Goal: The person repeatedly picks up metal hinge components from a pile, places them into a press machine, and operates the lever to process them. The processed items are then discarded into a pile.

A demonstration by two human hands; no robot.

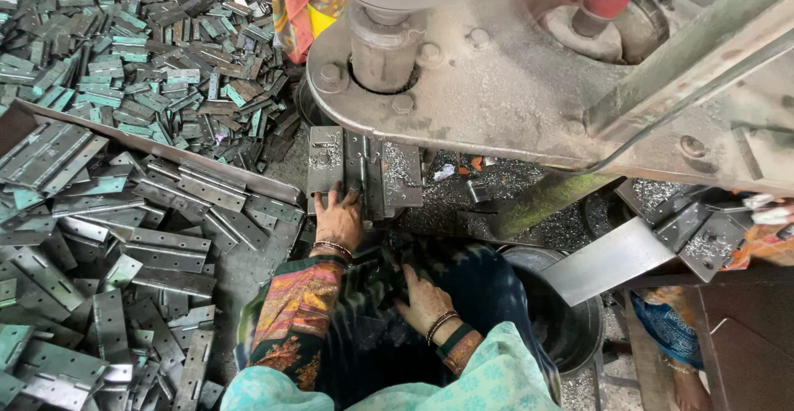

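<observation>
Left hand (339,217) presses flat, fingers spread, on a hinge (343,167) at twelve o'clock under the press (463,80); right hand (423,299) rests seemingly empty in the lap. Fingers could get crushed.

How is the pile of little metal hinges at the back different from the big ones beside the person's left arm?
The small hinges are short, many tinted green, and heaped in a dense jumble. The long hinges are far longer, mostly grey, and lie looser and flatter. The left hand presses one long hinge under the machine; the small ones lie untouched. Both are flat folding metal hinges.
</observation>
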